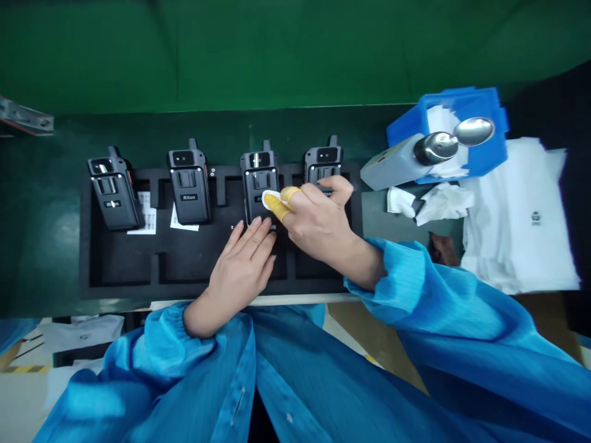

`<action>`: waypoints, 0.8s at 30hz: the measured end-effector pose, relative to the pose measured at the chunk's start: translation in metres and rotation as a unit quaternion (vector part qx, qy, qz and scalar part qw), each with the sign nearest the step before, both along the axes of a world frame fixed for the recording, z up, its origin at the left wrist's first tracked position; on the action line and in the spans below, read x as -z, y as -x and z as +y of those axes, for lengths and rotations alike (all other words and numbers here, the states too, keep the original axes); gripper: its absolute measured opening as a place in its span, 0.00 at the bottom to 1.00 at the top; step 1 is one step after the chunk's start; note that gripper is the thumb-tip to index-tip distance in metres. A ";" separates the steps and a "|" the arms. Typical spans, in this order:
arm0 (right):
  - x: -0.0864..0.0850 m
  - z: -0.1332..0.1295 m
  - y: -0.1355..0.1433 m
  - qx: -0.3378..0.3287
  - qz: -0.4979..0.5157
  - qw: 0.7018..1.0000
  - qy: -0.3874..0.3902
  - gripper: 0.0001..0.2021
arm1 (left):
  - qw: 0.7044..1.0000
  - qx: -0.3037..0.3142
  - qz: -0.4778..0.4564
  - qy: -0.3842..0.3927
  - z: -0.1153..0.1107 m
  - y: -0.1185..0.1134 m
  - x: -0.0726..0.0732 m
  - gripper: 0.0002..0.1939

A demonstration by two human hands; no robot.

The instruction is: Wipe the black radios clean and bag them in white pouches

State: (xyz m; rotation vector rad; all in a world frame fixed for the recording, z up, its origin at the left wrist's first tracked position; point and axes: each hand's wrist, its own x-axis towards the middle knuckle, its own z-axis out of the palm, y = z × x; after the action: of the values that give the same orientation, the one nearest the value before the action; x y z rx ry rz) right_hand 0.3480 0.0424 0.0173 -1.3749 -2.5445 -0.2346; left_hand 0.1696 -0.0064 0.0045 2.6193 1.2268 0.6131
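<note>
Several black walkie-talkies lie face down in a black foam tray (pixel 124 292). My left hand (pixel 242 261) rests with outstretched fingers at the lower end of the third walkie-talkie (pixel 261 178). Yellow finger cots cover two fingers of my right hand (pixel 318 218), which presses a small white wipe (pixel 271 198) against the label on that walkie-talkie's back. To the left are a tilted walkie-talkie (pixel 115 194) and another one (pixel 189 187) with its "Riton" label showing. My right hand partly hides the rightmost walkie-talkie (pixel 323 159).
At the right, a white pump bottle (pixel 392 165) leans by a blue bin (pixel 492 114) holding white wipes. Crumpled white wipes (pixel 444 203) lie before it, beside a stack of white bags (pixel 521 227). Barcode labels (pixel 148 215) sit in the tray. A metal bracket (pixel 28 117) juts in at left.
</note>
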 end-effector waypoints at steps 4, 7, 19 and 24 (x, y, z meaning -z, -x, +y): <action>0.000 -0.002 -0.005 0.061 0.017 0.998 -0.003 0.16 | 1.000 -0.002 -0.001 0.004 0.000 -0.001 0.000 0.18; 0.000 -0.001 0.002 0.066 0.045 0.997 0.012 0.16 | 1.000 0.000 -0.001 0.002 0.000 -0.001 0.000 0.18; -0.002 -0.004 0.006 -0.021 -0.015 0.998 -0.054 0.19 | 1.000 -0.003 -0.001 -0.009 0.000 0.000 0.002 0.18; -0.002 -0.013 -0.011 0.052 0.006 0.995 -0.087 0.20 | 1.000 -0.004 0.011 -0.026 0.001 -0.001 0.000 0.16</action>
State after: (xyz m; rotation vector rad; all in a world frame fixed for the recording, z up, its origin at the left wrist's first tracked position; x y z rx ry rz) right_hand 0.3590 0.0293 0.0189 -1.4368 -2.3821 -0.4531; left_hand 0.1702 -0.0059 0.0049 2.6725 1.2443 0.6283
